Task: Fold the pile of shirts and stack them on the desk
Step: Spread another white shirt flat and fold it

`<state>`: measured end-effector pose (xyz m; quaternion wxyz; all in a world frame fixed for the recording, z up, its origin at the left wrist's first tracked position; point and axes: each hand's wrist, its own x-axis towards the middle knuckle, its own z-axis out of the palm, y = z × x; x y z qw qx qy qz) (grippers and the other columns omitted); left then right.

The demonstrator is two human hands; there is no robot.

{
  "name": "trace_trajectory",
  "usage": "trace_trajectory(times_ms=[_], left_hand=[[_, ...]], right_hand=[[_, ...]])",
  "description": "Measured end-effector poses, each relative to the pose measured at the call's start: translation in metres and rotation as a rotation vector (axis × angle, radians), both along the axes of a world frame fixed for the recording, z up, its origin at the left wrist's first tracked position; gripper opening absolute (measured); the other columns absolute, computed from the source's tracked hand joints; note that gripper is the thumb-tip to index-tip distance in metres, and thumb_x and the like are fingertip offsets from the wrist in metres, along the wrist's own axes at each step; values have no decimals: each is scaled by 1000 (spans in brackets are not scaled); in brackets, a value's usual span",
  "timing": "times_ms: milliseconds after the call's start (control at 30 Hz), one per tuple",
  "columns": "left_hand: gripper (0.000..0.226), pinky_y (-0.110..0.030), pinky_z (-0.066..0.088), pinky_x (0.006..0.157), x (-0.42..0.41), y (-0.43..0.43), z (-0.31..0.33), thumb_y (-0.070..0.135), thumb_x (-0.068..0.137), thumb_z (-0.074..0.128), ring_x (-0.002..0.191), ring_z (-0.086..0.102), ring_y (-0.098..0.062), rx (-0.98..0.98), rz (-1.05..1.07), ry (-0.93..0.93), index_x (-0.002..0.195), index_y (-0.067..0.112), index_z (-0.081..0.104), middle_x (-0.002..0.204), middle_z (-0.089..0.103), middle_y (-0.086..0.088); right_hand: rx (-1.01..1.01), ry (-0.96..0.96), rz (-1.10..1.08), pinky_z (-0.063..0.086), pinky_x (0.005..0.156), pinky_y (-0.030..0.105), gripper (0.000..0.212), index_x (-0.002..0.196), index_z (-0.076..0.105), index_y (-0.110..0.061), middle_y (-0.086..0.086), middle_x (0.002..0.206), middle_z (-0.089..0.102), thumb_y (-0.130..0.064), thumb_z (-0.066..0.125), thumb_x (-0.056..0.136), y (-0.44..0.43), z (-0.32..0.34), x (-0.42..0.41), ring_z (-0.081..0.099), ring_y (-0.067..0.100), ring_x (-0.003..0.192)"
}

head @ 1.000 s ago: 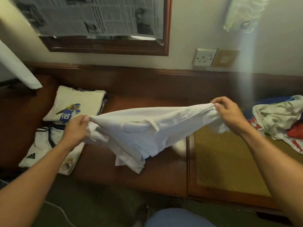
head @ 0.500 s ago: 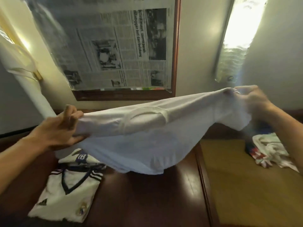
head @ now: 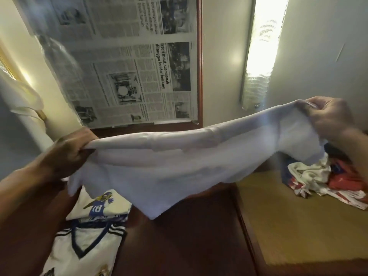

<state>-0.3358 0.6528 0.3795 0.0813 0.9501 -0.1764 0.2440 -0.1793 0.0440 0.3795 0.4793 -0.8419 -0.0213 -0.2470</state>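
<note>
Between the two sets of fingers, above the desk (head: 189, 248), a white shirt (head: 169, 168) hangs stretched. It is soft, thin cloth, smooth along its taut upper edge and sagging below into a loose point. Its long axis runs from the left hand (head: 67, 154) up to the right hand (head: 326, 120), so it tilts, higher at the right fingers. The left fingers are curled tight round one bunched end; the right fingers and thumb pinch the other end, gathered into folds.

Below the left fingers lie two folded shirts, flat and rectangular: a cream shirt (head: 107, 204) printed with a blue figure and the number 18, and just beside it, nearer the person, a white jersey (head: 85, 253) with a dark V collar. Below the right fingers a crumpled pile (head: 322, 176) of white, red and blue cloth sits on a tan matte panel (head: 298, 226) set in the glossy dark wood. Behind, newspaper (head: 129, 66) covers a wood-framed pane.
</note>
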Motion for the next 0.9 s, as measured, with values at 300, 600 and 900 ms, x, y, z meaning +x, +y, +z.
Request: trace_trajectory(times_ms=[300,600,900], left_hand=[[19,-48,52,80,-28,-28,16,47,87,40,87,64,-30,-304,348,-48,93,54,57,93,68,-6],[23,-50,43,81,-100,-104,-5,31,108,40,98,59,-45,-431,475,-67,108,12,52,109,63,-29],[51,-50,49,80,-221,-171,22,65,98,37,93,66,-40,-295,421,-143,103,19,59,97,71,-16]], right_hand=[[-100,30,95,44,43,11,7,92,75,-20,4,82,73,-27,74,92,-51,36,-63,60,2,54],[-99,21,101,54,68,34,19,95,77,-24,-3,88,73,-41,71,93,-118,28,-148,62,16,76],[-161,-41,91,62,67,40,17,98,77,-32,-8,87,75,-45,66,95,-188,30,-234,72,25,81]])
